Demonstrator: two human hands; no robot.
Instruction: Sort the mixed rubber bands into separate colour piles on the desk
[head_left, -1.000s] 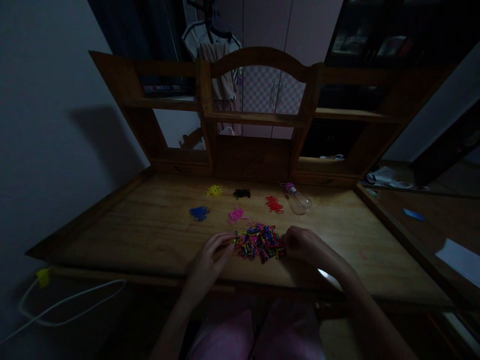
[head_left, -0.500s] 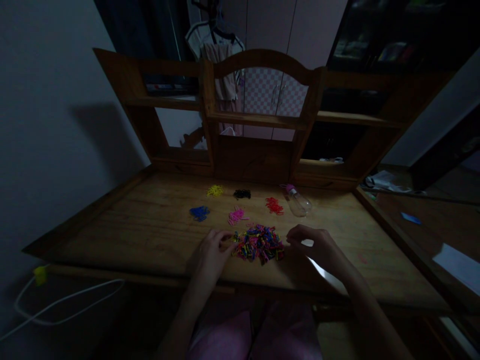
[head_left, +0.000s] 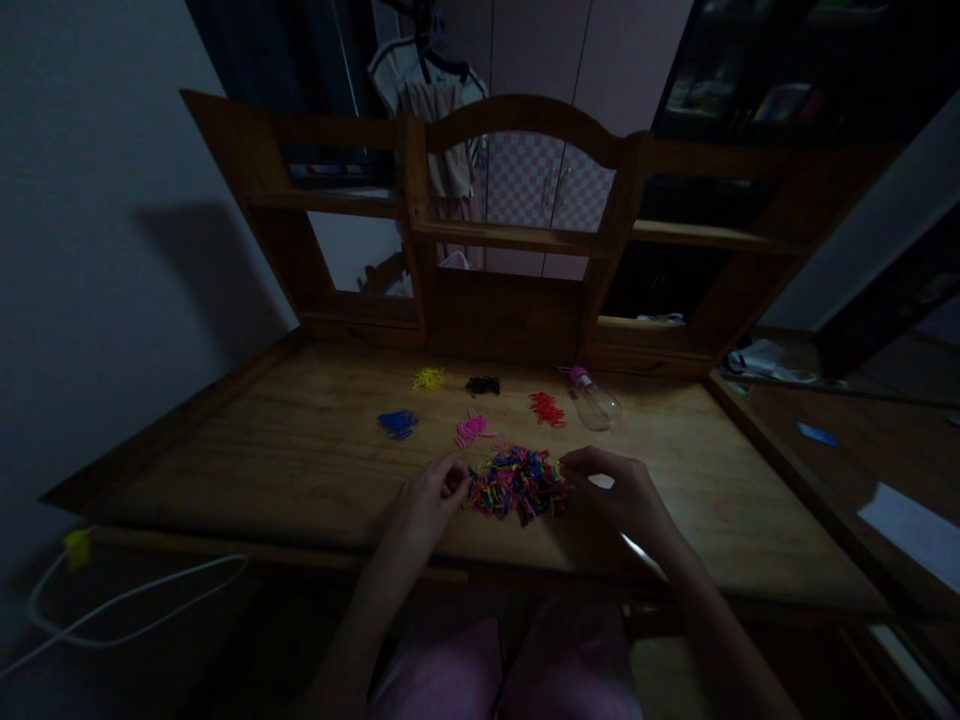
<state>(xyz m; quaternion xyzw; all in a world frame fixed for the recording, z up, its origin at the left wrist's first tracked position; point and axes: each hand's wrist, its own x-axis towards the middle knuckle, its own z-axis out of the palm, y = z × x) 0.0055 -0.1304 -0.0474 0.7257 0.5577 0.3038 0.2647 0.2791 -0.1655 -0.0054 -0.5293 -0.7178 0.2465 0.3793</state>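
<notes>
A mixed pile of small, thin coloured pieces [head_left: 519, 484], loop-like and perhaps paper clips, lies near the front of the wooden desk. My left hand [head_left: 431, 497] is at the pile's left edge, thumb and fingers pinched together. Against the right edge, my right hand [head_left: 616, 488] has thumb and forefinger closed in a pinch. Whatever sits between either set of fingertips is too small and dark to make out. Behind the pile are single-colour heaps: pink [head_left: 472, 428], blue [head_left: 397, 424], yellow [head_left: 428, 379], black [head_left: 483, 385] and red [head_left: 547, 409].
A clear bulb-shaped bottle [head_left: 595, 402] with a pink cap lies right of the red heap. Wooden shelves [head_left: 517, 240] rise along the desk's far edge. A white cable [head_left: 150, 597] hangs at the left front. Papers [head_left: 911, 530] rest on the surface to the right.
My right hand has moved slightly left, onto the pile's edge. The fingers of my left hand have drawn closer together at the other edge. The single-colour heaps look the same.
</notes>
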